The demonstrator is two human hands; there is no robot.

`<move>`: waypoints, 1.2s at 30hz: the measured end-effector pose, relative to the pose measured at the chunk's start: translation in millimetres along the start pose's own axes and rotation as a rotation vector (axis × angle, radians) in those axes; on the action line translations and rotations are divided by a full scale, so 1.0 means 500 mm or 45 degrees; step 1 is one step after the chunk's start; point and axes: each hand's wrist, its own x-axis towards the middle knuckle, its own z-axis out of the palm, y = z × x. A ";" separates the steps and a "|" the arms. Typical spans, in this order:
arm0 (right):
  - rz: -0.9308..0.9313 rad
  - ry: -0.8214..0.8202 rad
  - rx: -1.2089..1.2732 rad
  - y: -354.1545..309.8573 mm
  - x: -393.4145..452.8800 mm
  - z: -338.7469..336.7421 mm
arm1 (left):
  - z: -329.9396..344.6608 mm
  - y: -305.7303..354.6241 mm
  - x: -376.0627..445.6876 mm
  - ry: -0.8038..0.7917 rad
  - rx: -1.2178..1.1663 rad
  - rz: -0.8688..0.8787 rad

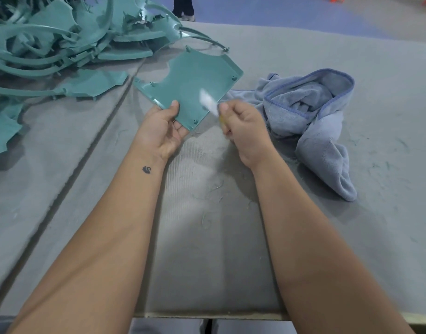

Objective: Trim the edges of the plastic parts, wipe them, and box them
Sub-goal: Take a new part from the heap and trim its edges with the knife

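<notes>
Left hand (162, 126) grip pinching teal plastic part (192, 85); right hand (243, 127) grip clamped on blurred blade (208, 102)

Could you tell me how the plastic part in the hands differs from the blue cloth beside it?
The plastic part is teal, flat and rigid; the blue cloth is soft and crumpled. The left hand holds the part tilted up; the cloth lies loose on the table.

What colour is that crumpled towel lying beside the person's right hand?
The towel is pale blue-lavender with a darker blue stitched edge, seen clearly in the head view.
</notes>
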 end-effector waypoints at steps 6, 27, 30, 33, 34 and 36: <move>-0.026 0.002 -0.046 -0.001 -0.003 0.010 | 0.005 -0.001 -0.002 -0.008 -0.009 -0.019; 0.128 0.646 0.414 -0.001 0.012 -0.018 | 0.001 0.016 -0.019 -0.066 0.031 0.120; 0.047 0.548 -0.098 -0.010 0.013 -0.030 | -0.006 0.038 -0.023 -0.153 -0.064 0.205; -0.140 0.023 -1.146 -0.010 0.007 -0.024 | -0.010 0.041 -0.017 -0.052 -0.049 0.203; -0.175 -0.052 -1.341 -0.013 0.004 -0.015 | -0.010 0.039 -0.015 0.006 -0.019 0.192; -0.253 0.009 -1.393 -0.029 0.000 -0.001 | -0.011 0.035 -0.011 0.108 0.017 0.173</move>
